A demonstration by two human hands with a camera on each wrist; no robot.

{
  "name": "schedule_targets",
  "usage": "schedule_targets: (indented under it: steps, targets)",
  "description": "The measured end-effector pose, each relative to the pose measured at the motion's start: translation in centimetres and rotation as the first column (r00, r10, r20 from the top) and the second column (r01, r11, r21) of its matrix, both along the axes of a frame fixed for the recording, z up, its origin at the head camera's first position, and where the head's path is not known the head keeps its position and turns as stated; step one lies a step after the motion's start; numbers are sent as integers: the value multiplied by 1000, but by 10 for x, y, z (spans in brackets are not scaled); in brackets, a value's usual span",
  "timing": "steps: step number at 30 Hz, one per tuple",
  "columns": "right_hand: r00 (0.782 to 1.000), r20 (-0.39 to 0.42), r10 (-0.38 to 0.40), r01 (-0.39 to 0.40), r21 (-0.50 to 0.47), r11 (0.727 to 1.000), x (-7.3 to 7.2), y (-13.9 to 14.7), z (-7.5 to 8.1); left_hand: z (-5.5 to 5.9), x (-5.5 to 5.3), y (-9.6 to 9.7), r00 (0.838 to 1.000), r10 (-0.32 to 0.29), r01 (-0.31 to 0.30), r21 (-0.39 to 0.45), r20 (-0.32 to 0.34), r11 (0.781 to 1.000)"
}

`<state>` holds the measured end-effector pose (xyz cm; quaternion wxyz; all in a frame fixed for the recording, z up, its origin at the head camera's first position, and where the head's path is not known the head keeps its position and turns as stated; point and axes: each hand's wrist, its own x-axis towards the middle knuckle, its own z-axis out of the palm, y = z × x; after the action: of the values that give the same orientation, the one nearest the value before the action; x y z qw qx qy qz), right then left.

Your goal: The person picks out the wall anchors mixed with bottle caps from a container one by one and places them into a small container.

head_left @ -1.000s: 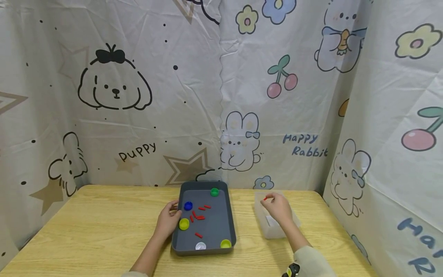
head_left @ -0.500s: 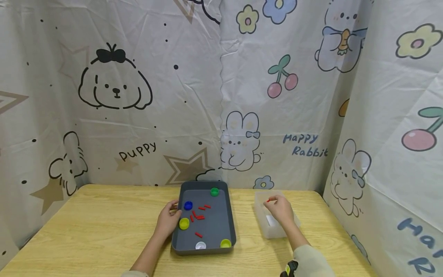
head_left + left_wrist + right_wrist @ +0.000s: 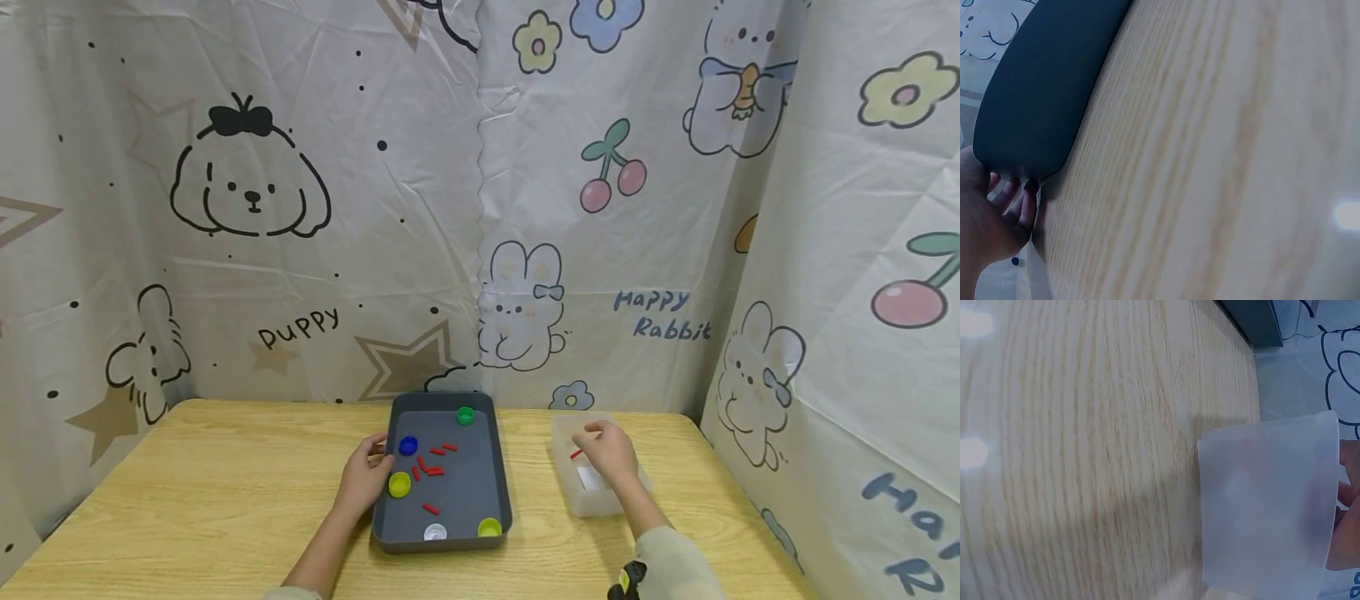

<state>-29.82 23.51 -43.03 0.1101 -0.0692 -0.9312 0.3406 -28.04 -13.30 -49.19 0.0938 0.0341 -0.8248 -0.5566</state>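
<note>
Head view: got one red stick (image 3: 576,454) within the outline of the frosted box (image 3: 597,502), just below the thumb of the right hand (image 3: 609,452); can't tell if resting on the bottom or in mid-air. See right thumb and fingers spread, no visible pinch. Read as the release, probably: let go low, well inside the walls, fingers wide so as not to flick or drag the stick. Note long axis on a slant, from near-left to far-right, far end closest to the hand. Also see left hand (image 3: 365,477) gripping the tray (image 3: 471,492) at its left rim, with more red sticks (image 3: 435,472) and small cups (image 3: 399,485) inside

Left wrist view: see fingers curled against tray's outer wall; hold lightly, don't tip

Right wrist view: see box wall hiding most of the fingers; can't make out the stick, so aim from above
</note>
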Motion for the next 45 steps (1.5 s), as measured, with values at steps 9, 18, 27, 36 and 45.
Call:
schedule_targets:
  steps: [9,18,27,36,45]
  targets:
    - [999,-25,33,-32,6,999,3,-7,11,0,-3,-1,1000,5,-5,-3,-13,1000]
    - [987,-56,151,-151,15,988,14,-31,18,1,-2,-1,1000,-1,1,0,-5,1000]
    - [956,-97,278,-274,53,960,26,-60,20,0,-2,-1,1000,-3,3,6,-3,1000]
    - [917,-94,388,-378,109,919,33,-84,15,-2,-2,0,1000,-3,3,5,-4,1000]
    - [845,-73,530,-514,163,842,39,-107,11,-3,-3,0,1000,-6,6,-1,-12,1000]
